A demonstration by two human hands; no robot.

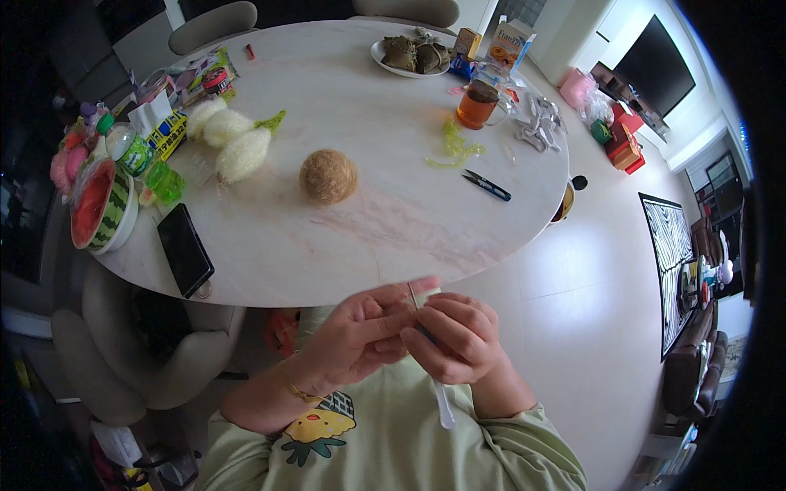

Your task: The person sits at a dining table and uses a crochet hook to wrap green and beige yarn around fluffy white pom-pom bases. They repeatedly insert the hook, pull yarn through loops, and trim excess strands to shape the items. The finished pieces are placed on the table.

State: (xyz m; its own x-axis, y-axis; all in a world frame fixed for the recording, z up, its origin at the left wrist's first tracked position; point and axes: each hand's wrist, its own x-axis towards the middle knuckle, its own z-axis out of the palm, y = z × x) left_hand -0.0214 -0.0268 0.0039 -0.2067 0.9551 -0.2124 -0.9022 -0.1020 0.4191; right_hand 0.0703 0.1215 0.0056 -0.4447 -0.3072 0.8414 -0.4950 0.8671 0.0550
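Observation:
Both of my hands meet in front of my chest, just off the near edge of the marble-look table (393, 245). In my right hand (460, 340) is a slim crochet hook (446, 406); its pale handle end sticks out below the palm and its thin metal shaft rises between the hands. My left hand (374, 328) has its index finger stretched out past the shaft, with thumb and other fingers bent close to the hook. Whatever lies between those fingertips is too small and hidden to make out. A fuzzy brown yarn ball (328, 177) rests on the table beyond.
Thread snips (487, 185), light-green yarn scraps (454, 144) and a glass mug of tea (478, 105) are at right. Fluffy cream yarn pieces (242, 147), a phone (185, 250), a bottle (130, 147) and cut watermelon (101, 205) sit left. A plate of leaf-wrapped parcels (412, 56) stands behind.

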